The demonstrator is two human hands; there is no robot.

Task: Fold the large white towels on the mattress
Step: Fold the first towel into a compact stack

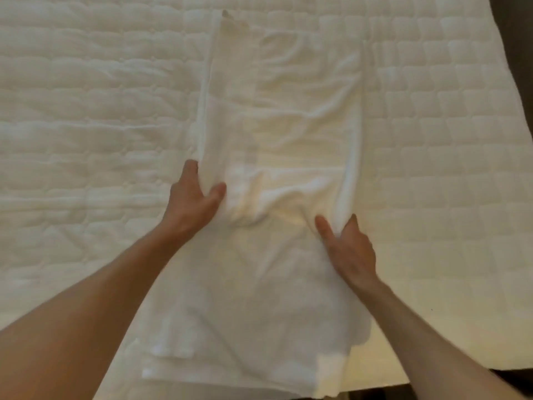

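A large white towel lies lengthwise down the middle of the quilted white mattress, folded into a long strip with a wrinkled top layer. Its near end hangs over the mattress's front edge. My left hand pinches the strip's left folded edge between thumb and fingers, about halfway along. On the right folded edge, my right hand grips the cloth at about the same distance. The towel bunches into creases between the two hands.
The mattress stretches wide to the left and right of the towel. Its right edge meets a dark floor strip at the far right. The front edge runs along the bottom right, with dark floor below.
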